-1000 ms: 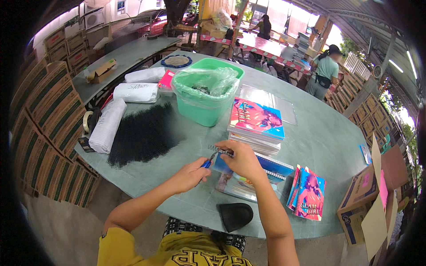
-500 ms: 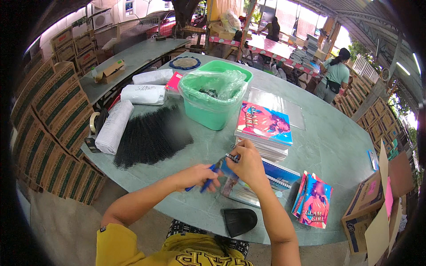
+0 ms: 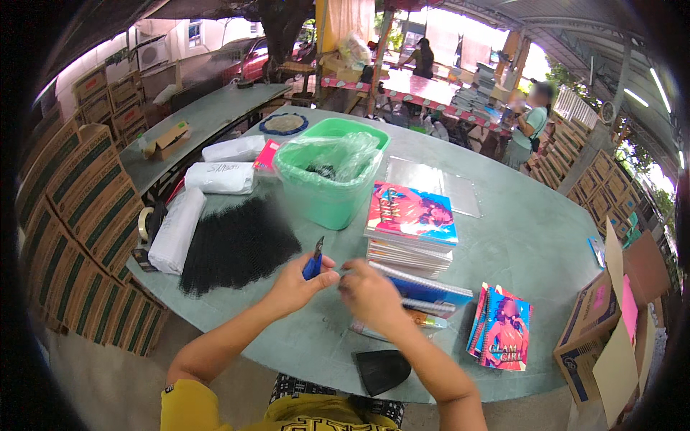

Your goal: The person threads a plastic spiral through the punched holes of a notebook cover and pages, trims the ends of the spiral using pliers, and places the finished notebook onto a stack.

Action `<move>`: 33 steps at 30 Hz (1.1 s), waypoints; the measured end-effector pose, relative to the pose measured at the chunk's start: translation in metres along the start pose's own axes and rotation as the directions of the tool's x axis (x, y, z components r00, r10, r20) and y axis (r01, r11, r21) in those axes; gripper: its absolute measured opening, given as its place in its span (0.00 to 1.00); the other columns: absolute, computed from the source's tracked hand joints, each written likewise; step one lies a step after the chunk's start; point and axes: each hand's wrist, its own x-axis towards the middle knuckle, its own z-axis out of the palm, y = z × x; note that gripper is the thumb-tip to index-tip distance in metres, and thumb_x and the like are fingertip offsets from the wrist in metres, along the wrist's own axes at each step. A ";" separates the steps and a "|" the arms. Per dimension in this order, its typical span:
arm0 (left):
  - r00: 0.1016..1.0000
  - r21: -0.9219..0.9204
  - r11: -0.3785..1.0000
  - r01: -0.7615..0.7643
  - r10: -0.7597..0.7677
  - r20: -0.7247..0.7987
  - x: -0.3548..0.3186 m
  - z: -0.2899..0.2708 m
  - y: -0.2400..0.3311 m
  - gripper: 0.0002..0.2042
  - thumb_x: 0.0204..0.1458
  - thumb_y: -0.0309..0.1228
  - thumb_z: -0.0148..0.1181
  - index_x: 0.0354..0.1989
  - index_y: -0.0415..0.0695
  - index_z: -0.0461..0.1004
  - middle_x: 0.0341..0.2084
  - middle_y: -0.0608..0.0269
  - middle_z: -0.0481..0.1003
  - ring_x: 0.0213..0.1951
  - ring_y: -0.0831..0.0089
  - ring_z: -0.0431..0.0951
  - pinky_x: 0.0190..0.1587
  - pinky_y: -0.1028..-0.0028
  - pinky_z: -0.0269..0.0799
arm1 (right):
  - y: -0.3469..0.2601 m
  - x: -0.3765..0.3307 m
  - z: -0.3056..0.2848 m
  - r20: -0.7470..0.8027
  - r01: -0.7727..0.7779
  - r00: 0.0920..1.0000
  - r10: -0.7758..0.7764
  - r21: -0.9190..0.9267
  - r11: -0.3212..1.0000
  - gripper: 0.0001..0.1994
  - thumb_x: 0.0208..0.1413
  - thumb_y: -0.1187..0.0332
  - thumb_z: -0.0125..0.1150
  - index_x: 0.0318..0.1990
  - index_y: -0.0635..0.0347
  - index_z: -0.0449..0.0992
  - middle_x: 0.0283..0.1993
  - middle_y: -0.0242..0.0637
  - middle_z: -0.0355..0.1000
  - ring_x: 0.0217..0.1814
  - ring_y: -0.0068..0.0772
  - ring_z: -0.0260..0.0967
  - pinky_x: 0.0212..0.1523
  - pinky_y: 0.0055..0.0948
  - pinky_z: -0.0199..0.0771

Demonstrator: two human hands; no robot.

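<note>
My left hand is closed around blue-handled cutting pliers, whose dark jaws point up and away from me. Right beside it, my right hand has its fingers curled in; they are blurred, and whatever they pinch is too small to make out. Just past my right hand lies a blue spiral notebook, its coil along the upper edge, on top of other notebooks. Behind it rises a stack of notebooks with pink and blue covers. More finished-looking spiral notebooks lie to the right.
A green bin lined with clear plastic stands mid-table. Black plastic coils are spread at left beside white wrapped rolls. Near me lies a black wedge-shaped piece. An open carton is at right. Two people are farther back.
My left hand has raised the pliers, turning the jaws upward. My right hand has left the notebook's coil end and moved left, toward my left hand. The view has shifted slightly.
</note>
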 end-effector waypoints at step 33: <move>0.922 0.876 0.436 -0.204 0.388 0.022 -0.014 -0.023 -0.161 0.25 0.48 0.44 0.55 0.48 0.37 0.66 0.42 0.49 0.67 0.47 0.51 0.63 0.52 0.56 0.54 | 0.178 -0.334 -0.129 -0.374 -0.784 0.452 0.810 0.266 0.561 0.15 0.55 0.70 0.46 0.49 0.57 0.73 0.52 0.45 0.69 0.58 0.42 0.63 0.59 0.32 0.58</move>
